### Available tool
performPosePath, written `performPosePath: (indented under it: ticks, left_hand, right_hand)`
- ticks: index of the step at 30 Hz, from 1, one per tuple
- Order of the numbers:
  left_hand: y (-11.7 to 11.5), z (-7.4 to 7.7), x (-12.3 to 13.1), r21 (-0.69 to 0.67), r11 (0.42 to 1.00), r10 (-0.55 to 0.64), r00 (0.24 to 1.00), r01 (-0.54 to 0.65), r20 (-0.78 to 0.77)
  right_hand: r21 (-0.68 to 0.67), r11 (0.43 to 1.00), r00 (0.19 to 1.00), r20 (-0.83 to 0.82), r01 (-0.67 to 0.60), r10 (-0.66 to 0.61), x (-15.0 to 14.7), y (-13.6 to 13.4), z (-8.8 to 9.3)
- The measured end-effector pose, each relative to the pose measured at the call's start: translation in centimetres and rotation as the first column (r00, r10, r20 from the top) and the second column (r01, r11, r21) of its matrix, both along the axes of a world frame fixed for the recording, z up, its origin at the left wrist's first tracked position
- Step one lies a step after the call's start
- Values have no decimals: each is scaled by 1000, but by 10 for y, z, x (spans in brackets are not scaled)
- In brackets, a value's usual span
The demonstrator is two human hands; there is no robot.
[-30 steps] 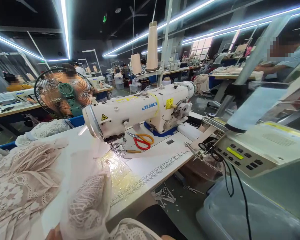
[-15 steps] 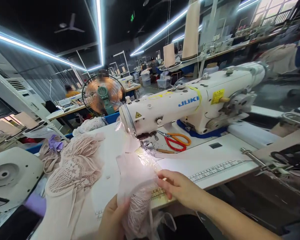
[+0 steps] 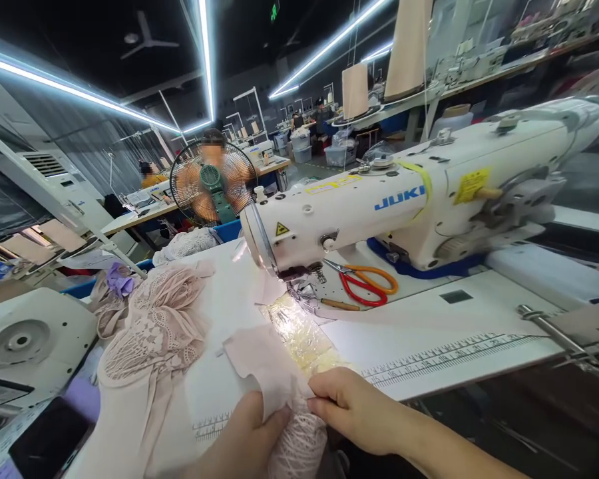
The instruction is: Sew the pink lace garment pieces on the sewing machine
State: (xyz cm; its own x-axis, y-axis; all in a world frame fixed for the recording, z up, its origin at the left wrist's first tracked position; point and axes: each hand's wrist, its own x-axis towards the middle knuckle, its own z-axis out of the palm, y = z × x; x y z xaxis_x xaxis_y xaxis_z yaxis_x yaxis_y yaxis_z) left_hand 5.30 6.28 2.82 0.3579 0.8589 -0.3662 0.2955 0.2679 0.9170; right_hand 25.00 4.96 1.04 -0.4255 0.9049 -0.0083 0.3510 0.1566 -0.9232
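A pale pink piece of fabric with a lace part (image 3: 267, 362) is held at the front edge of the sewing table. My left hand (image 3: 254, 432) is closed on its lower left side, thumb on top. Opposite, my right hand (image 3: 349, 406) pinches the right edge of the same fabric. The lace hangs down between both hands. Beyond them stands a white sewing machine (image 3: 349, 213), its needle area lit, with a shiny yellowish taped patch (image 3: 304, 336) on the table in front. The fabric lies apart from the needle area.
Scissors (image 3: 367, 283) with red and orange handles lie under the machine arm. Pink lace garments (image 3: 154, 319) are piled at the left, near a dark phone (image 3: 50, 439). A fan (image 3: 212, 179) stands behind; a person sits beyond it.
Both hands have drawn the fabric toward me, away from the needle area, uncovering more of the yellowish patch. My right hand has closed in on the fabric's edge. The view has shifted slightly.
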Motion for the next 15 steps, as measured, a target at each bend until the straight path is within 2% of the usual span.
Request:
performPosePath:
  ticks: [2, 4, 7, 10, 12, 15]
  left_hand:
    - [2, 3, 3, 36, 997, -69, 998, 70, -6]
    - [-1, 4, 5, 15, 999, -44, 998, 43, 44]
    - [-16, 2, 7, -141, 984, 139, 968, -111, 207]
    - [-36, 2, 12, -303, 937, 280, 894, -174, 349]
    - [-45, 1, 15, -396, 907, 321, 842, -141, 434]
    - [-49, -3, 17, -496, 867, 353, 755, -42, 553]
  right_hand:
    - [19, 1000, 1000, 26, 16, -17, -2, 1, -2]
    - [35, 998, 997, 47, 56, -58, -2, 0, -2]
    - [60, 985, 984, 64, 163, -166, 1, -5, 0]
    - [79, 969, 967, 81, 235, -241, 9, -16, 7]
    - [72, 961, 958, 87, 267, -273, 19, -28, 9]
    - [47, 899, 899, 18, 436, -437, 36, -51, 4]
